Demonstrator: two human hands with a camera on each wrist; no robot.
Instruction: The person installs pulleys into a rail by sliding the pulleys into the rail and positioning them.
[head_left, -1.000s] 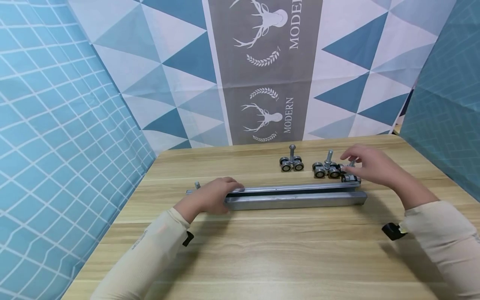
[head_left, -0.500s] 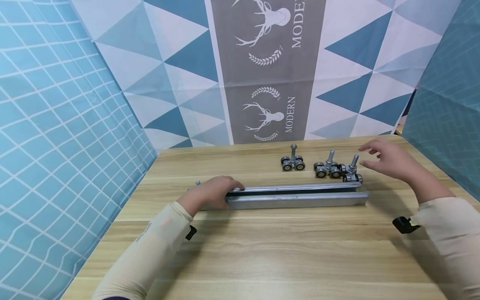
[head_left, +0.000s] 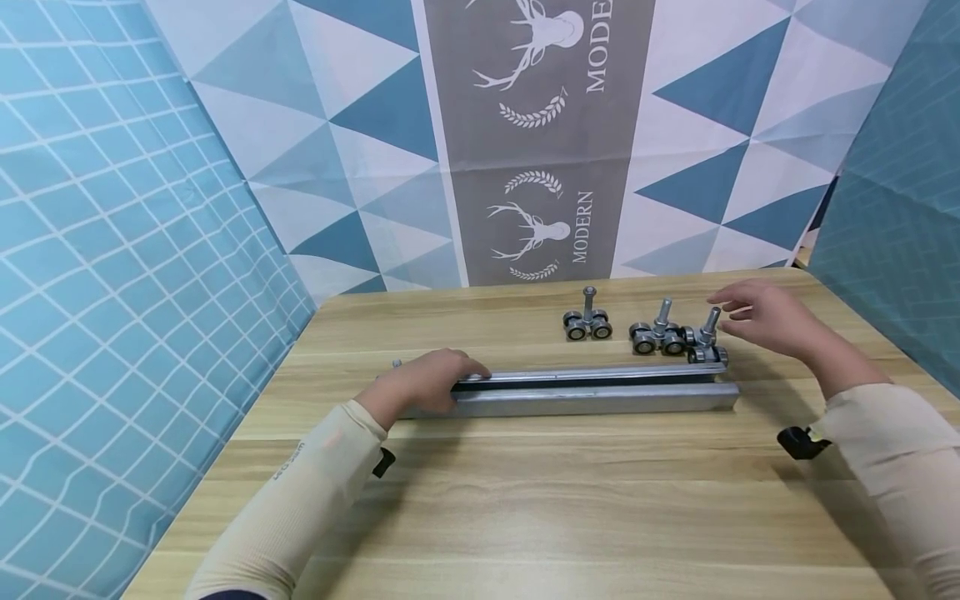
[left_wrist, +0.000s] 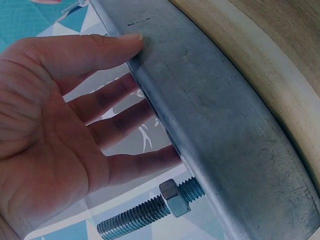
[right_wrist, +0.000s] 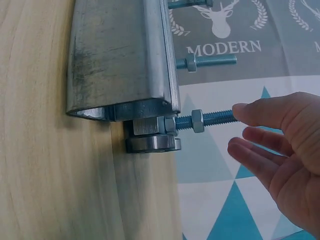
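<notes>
A long grey metal channel rail (head_left: 600, 402) with a slot along its top lies across the table. My left hand (head_left: 427, 382) grips its left part, thumb on the near wall and fingers on the far side. Below those fingers, in the left wrist view, a threaded bolt (left_wrist: 135, 217) with a nut sticks out of the slot. Just beyond the rail's right end stands a four-wheeled roller trolley (head_left: 707, 346), its bolt upright. My right hand (head_left: 768, 317) is beside it, fingers loosely bent. In the right wrist view the thumb tip overlaps the bolt's end (right_wrist: 220, 117).
Two more roller trolleys stand behind the rail, one in the middle (head_left: 657, 335) close to the rightmost trolley and one farther left (head_left: 588, 321). The wooden table (head_left: 570, 508) ends at a patterned cloth (head_left: 525, 150) behind. Blue cloths hang at both sides.
My right hand has drawn back to the right from the rightmost trolley, uncovering its bolt, then come slightly closer again. My left hand keeps its place on the rail.
</notes>
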